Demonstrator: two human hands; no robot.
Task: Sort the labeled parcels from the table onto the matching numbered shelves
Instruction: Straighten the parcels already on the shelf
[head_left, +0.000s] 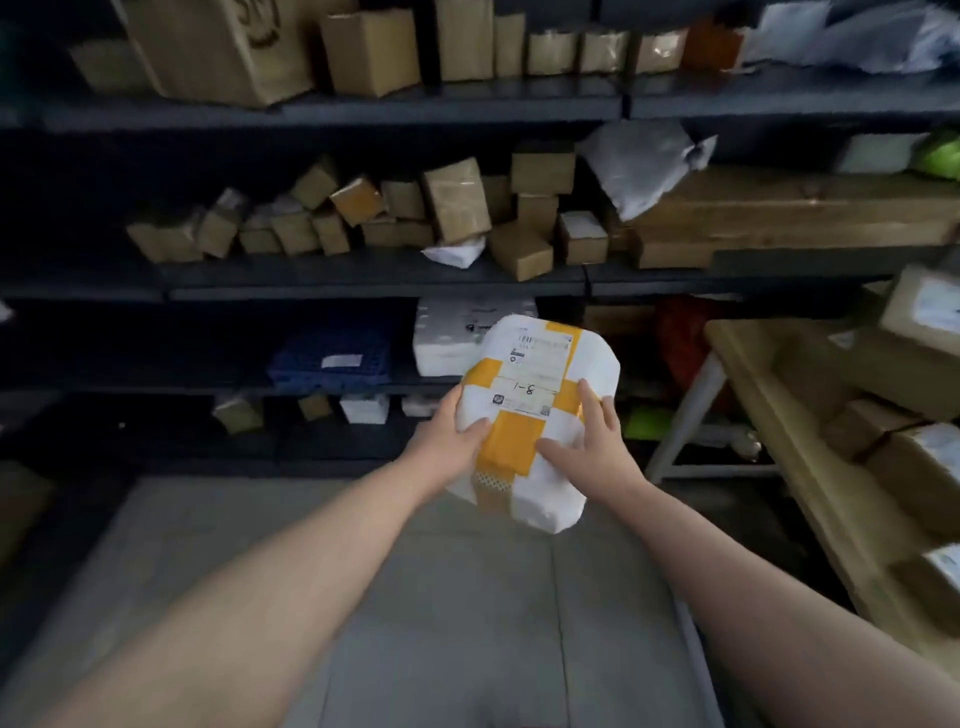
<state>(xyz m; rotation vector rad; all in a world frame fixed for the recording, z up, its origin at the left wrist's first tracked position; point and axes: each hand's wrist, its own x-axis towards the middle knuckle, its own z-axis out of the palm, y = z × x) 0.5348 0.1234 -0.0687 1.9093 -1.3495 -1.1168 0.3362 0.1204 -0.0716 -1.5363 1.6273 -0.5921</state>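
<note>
Parcel (535, 374), a soft white bag crossed with yellow tape, is held in the air in front of the person, above the grey floor (467, 597). Both bare forearms reach out to it. The left hand (449, 431) has its grip on the near left edge, thumb over the top and fingers hidden underneath. The right hand (592, 441) has its grip on the right side, thumb laid on the tape and fingers bent over the edge. A printed label faces up, with a handwritten mark that looks like "8-1". To the right stands a wooden worktop (769, 395) carrying brown boxes (904, 457) with white labels. Beyond the parcel run dark shelves (363, 270). On a low shelf, just behind the parcel, sits a white pack (447, 338), with a blue crate (332, 358) to its left. The shelf above holds a jumble of small cartons (457, 208) and a grey bag (644, 161); the top one holds tall cartons (369, 52), blurred.
</note>
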